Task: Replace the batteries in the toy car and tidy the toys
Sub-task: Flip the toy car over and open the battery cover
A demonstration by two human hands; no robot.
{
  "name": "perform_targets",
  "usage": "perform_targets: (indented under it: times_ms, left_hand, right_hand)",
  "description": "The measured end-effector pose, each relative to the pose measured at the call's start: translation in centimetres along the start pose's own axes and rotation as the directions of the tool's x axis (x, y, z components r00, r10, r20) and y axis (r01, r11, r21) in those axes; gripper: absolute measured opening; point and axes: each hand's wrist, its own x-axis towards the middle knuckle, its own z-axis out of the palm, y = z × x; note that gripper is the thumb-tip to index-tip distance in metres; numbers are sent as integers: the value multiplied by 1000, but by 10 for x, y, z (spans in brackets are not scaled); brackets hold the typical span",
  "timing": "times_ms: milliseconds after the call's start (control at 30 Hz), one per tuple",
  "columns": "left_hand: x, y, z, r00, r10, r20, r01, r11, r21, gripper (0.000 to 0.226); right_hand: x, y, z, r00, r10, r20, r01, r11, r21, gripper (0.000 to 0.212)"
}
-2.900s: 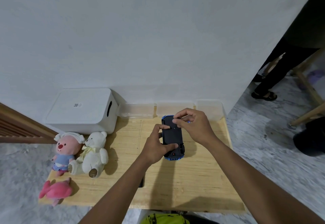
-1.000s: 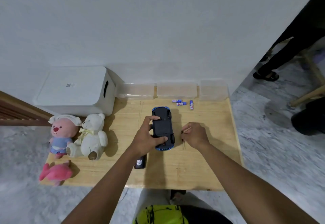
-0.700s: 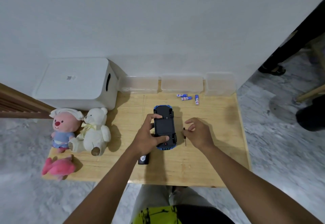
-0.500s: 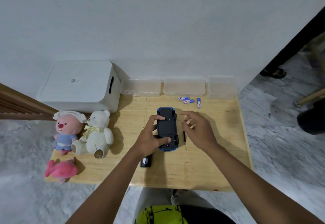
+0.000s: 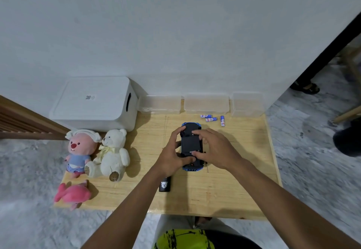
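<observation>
toy car (image 5: 191,145) upside down at mid-desk (image 5: 240,186), black underside up, blue body edge visible at far and near ends

left hand (image 5: 172,156) curled around car's left flank: fingers on far left corner, thumb laid across near end of underside; car held in place

right hand (image 5: 214,151) over car's right side: index finger reaching across far part of underside, thumb touching near part, other fingers loosely bent; pressing on the car rather than closed around it

thin screwdriver (image 5: 206,165) flat on desk just beside car's right near corner, mostly hidden under right hand

three batteries (image 5: 212,119) loose on desk beyond car, near back edge: two lying crosswise, one lengthwise to their right; blue and white labels

black remote (image 5: 165,184) on desk under left wrist, near end showing, white logo on it

three clear plastic boxes (image 5: 206,104) in a row against wall at desk's back edge

white storage bin (image 5: 93,104) with lid on, at far left corner

pink plush with white cap (image 5: 81,150) and white teddy bear (image 5: 113,155) sitting side by side, touching, in front of bin

pink fish-like plush (image 5: 73,193) lying at near left corner of desk
</observation>
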Motion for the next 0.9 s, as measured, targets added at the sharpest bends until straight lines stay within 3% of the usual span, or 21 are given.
perform_targets:
  times_ms: [200,333,467,633,900]
  left_hand:
    - [-2,1,1,1000,-4,14,4,1000,17,104]
    - [-1,0,1,1000,-13,13,13,1000,5,106]
    - [0,-8,-1,1000,-11,7,10,1000,9,106]
    - [1,-18,-1,1000,-23,2,23,1000,19,108]
    - [-3,-20,4,997,-68,41,66,997,47,110]
  right_hand:
    - [3,-1,-6,999,-13,36,15,998,-58,66]
    - [-4,5,-14,997,-9,-73,5,999,-47,64]
    - [-20,36,-30,984,74,-163,-92,990,-105,62]
    - [-52,91,-30,954,283,-100,-297,936,-187,62]
    - [-62,114,-13,926,367,-91,-379,894,-240,70]
